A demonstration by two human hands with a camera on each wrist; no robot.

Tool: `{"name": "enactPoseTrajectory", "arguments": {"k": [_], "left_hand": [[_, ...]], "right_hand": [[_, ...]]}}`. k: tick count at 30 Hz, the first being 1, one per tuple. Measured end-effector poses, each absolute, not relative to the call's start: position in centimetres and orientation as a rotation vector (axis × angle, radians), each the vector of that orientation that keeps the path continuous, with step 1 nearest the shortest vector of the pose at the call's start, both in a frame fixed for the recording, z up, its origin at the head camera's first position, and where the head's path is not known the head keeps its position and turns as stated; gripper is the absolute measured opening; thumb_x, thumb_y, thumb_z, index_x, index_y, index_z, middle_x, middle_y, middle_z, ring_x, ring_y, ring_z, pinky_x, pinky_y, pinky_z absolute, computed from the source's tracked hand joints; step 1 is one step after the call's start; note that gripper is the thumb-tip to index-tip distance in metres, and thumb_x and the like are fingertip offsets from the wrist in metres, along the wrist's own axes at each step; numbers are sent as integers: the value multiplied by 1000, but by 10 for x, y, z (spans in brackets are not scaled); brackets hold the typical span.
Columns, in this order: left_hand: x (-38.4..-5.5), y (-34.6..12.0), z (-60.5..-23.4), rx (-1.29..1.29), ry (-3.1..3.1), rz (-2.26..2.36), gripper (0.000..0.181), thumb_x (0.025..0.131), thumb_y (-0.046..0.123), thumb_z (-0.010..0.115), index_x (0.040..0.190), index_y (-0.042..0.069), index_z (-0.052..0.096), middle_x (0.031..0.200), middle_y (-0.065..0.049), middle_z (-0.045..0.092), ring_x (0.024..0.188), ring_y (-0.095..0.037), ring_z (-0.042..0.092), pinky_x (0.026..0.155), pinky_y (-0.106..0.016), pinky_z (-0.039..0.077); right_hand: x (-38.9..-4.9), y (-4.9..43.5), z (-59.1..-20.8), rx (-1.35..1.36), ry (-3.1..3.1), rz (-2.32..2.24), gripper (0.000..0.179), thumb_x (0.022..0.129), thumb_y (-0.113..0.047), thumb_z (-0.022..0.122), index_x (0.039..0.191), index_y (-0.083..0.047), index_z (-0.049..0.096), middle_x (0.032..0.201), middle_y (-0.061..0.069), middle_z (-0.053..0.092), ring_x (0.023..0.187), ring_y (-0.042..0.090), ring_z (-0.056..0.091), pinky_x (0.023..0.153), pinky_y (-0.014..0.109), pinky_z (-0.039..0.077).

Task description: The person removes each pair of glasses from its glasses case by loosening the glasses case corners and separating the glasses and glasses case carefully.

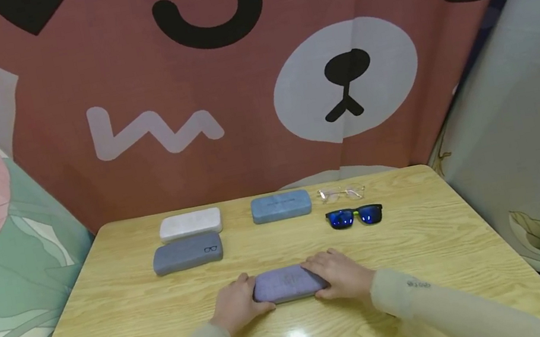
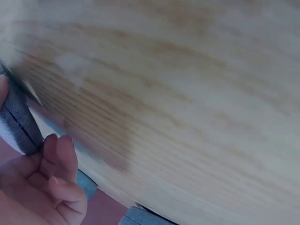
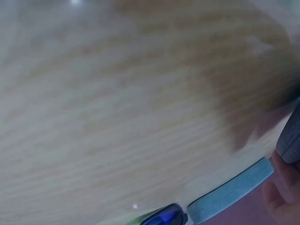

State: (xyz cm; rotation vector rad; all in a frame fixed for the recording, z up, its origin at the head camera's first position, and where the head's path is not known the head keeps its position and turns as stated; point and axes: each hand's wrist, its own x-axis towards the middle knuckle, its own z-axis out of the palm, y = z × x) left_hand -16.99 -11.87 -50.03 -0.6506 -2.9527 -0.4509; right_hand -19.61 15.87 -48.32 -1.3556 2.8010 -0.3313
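A purple-grey glasses case (image 1: 288,284) with a faint mark on its lid lies lengthwise at the front middle of the table. My left hand (image 1: 240,304) grips its left end, thumb along the near side and fingers at the far side. On the right end my right hand (image 1: 342,276) holds it the same way. The case looks closed. In the left wrist view, one end of the glasses case (image 2: 18,123) shows beside the curled left fingers (image 2: 65,157). The right wrist view catches only a corner of the glasses case (image 3: 289,140) at its right edge.
Behind, on the wooden table (image 1: 433,296), lie a white glasses case (image 1: 190,224), a grey-blue case (image 1: 187,253) with a glasses print, and a blue case (image 1: 281,207). Clear glasses (image 1: 342,194) and blue-lensed sunglasses (image 1: 355,217) lie to the right. A printed curtain (image 1: 169,180) hangs behind.
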Motion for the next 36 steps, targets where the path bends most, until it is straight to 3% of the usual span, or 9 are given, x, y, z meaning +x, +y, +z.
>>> {"name": "enactPoseTrajectory", "arguments": {"k": [6,11,24,36], "left_hand": [[-181,-119,-502,-602,-2961,-472,63,71,50,82,105,-1,67,88,-7,59,71,-27,64,59,-41,53],[-189,-118,-501,-562,-2966,-518,65,72,48,83,111,-1,66,92,-9,60,74,-29,64,63,-43,54],[-207,-113,-493,-563,-2988,-505,68,72,48,82,113,-2,66,99,-15,63,84,-32,65,70,-45,54],[-228,-108,-493,-560,-3041,-460,71,75,51,79,116,-4,64,105,-16,63,91,-34,64,77,-46,54]], "right_hand": [[-210,160,-485,-1352,2836,-348,63,85,-33,75,135,-2,53,129,14,59,116,29,55,97,53,42],[-218,162,-486,-1328,2814,-437,64,86,-31,75,136,0,51,131,14,56,119,30,52,102,48,40],[-233,168,-488,-1378,2862,-503,64,84,-25,77,134,4,50,131,21,54,120,35,51,103,48,41],[-246,170,-483,-1376,2912,-418,65,83,-28,78,134,3,52,128,19,57,119,35,53,102,51,40]]}}
